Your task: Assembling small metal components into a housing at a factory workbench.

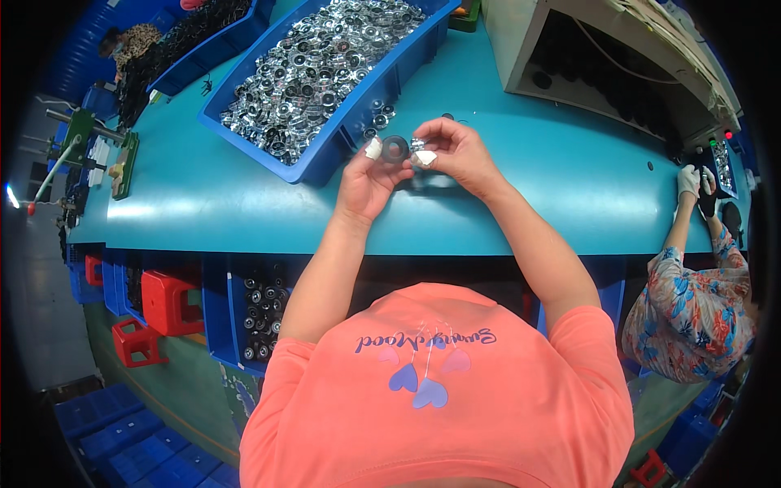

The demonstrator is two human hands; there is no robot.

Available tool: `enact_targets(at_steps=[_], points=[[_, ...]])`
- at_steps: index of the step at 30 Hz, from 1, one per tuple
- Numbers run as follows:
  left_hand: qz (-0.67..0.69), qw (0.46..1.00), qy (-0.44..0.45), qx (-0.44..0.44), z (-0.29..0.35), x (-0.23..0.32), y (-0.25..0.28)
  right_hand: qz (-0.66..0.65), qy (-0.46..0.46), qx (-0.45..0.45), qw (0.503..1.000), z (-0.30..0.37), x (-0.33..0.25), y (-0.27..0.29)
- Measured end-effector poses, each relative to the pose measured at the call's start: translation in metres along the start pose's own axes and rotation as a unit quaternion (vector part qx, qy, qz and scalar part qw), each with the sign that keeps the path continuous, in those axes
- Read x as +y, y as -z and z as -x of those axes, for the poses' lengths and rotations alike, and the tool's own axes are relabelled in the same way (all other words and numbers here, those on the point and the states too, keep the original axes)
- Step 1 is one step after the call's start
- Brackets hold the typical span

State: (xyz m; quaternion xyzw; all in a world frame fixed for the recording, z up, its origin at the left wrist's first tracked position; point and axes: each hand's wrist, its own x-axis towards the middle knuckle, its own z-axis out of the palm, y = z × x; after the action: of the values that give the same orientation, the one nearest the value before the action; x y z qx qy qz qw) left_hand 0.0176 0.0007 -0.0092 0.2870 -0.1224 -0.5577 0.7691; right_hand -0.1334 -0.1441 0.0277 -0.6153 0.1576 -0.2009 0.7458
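A black rubber-looking ring [386, 150] is pinched between the thumb and fingers of my left hand [363, 185]. My right hand [460, 159] grips a small shiny silver round part [417, 145], right beside the ring. Whether the two pieces touch is too small to tell. White wrapping covers a fingertip on each hand. Both hands are above the teal tabletop [488, 215], in front of a blue bin [303, 170] heaped with silver-and-black round parts [313, 69]. A few loose parts [380, 120] lie by the bin's right side.
A green hand press [80, 134] stands at the far left. At the back right is a beige box-shaped housing [521, 41] with a dark opening. Another person [691, 317] works at the right end. Under the table are a bin of wheel-like parts [262, 313] and red stools [167, 302].
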Motion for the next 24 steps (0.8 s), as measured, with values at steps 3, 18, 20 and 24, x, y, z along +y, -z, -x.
enact_targets(at_steps=[3, 18, 20, 24], points=[[-0.029, 0.999, -0.016, -0.005, 0.0, -0.003, -0.009, 0.06, 0.054, 0.028, 0.996, 0.001, 0.008, -0.004], [-0.171, 0.984, -0.049, 0.003, 0.003, -0.009, -0.021, 0.223, 0.173, 0.07, 0.957, 0.005, 0.001, -0.009], [-0.188, 0.98, -0.059, 0.018, 0.003, -0.011, -0.025, 0.267, 0.191, 0.086, 0.941, 0.006, 0.001, -0.013], [-0.31, 0.946, -0.095, 0.01, 0.003, -0.017, -0.026, 0.338, 0.221, 0.093, 0.91, 0.008, 0.005, -0.022]])
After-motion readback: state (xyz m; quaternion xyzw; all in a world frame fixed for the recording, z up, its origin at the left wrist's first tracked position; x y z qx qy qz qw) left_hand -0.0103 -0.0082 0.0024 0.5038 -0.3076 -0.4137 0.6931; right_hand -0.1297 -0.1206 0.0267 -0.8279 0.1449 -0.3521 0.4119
